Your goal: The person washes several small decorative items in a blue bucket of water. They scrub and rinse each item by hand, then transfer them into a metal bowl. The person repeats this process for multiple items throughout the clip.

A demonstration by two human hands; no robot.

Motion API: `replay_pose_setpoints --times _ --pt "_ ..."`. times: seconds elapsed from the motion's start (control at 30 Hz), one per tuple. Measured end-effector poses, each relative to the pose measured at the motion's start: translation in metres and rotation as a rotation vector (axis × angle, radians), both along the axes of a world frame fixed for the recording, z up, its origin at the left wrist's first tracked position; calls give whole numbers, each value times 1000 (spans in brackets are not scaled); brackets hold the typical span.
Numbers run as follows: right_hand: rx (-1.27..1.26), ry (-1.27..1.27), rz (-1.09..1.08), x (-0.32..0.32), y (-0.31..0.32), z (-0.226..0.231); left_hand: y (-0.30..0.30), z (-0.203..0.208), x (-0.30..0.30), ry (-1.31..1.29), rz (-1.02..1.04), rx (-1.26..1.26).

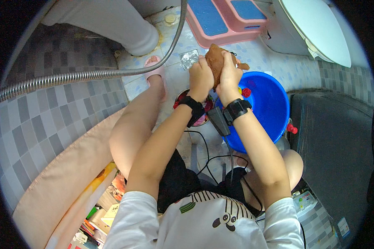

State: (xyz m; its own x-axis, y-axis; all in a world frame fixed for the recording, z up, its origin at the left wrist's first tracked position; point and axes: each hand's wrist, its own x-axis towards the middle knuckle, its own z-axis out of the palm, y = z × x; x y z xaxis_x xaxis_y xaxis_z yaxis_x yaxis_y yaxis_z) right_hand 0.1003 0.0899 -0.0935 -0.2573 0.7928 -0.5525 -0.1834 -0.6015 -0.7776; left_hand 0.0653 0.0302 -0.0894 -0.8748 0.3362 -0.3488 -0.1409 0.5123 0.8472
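Head view: brown plush toy (215,61) clamped between left hand (200,79) and right hand (228,76), both grips closed on it; long axis upright, protruding above the fingers; blue basin (270,108) just below-right of the grip.

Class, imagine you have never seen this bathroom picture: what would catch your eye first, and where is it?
First, the two hands, left hand and right hand, squeezing a brown soft toy at the centre. Just below and right sits a bright blue basin on the tiled floor. A metal shower hose sweeps across the upper left, with a pink step stool at the top.
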Motion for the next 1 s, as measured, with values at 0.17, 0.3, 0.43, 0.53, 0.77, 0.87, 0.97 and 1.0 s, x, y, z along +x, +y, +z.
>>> replay_pose_setpoints --times 0.17,0.3,0.43,0.53,0.77,0.87,0.97,1.0 --pt "7 17 -7 -1 -2 -10 -2 -6 -4 83 -66 -68" --pt "-39 34 -20 0 -6 -14 -6 -11 -5 120 -79 -53" --pt "-35 74 -21 0 -11 -13 -11 -11 -5 82 -55 -64" --pt "-58 54 -27 1 -14 -5 -14 -8 -4 85 -49 -61" --pt "98 235 152 15 12 46 3 8 1 -163 -31 247" --pt "53 269 329 40 46 74 11 23 -1 -269 -334 292" --pt "-95 171 596 86 76 92 5 42 7 -39 -529 15" --pt "-122 119 649 99 86 93 -1 48 10 23 -597 -41"
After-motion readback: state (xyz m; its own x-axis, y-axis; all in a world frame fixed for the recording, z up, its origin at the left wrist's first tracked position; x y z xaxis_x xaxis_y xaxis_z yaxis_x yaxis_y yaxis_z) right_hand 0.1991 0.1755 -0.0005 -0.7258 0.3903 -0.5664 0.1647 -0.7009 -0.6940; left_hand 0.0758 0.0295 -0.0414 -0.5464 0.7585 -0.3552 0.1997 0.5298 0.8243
